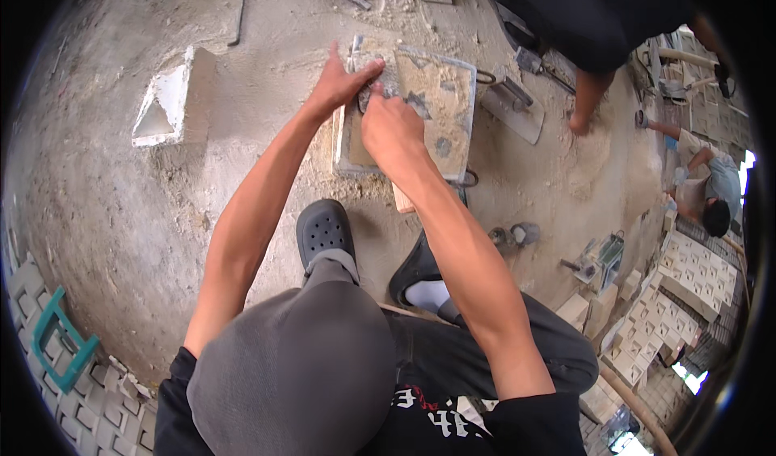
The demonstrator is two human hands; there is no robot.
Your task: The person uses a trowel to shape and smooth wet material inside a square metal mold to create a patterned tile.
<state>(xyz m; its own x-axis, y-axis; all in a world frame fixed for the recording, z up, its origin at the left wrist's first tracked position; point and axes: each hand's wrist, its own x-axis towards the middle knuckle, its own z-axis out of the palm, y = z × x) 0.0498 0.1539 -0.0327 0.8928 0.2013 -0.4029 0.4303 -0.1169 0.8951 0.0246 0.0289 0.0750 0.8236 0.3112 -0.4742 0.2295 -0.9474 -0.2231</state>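
Observation:
In front of my feet lies a metal-edged mould, its face dusted with tan powder and marked with grey patches. My left hand is at the mould's far left part, with its thumb and a finger stretched apart. Just to the right, my right hand is closed over the same part, its fingers curled; what they hold, if anything, is hidden. A rough grey patch shows beside the fingertips. Below my right wrist, the end of a light wooden piece sticks out from the mould's near edge.
A white, chipped angular block stands to the left. On the right lie a flat metal trowel and a small metal mould. Another person's hand touches the floor. Pale patterned blocks are stacked at right; a green frame lies lower left.

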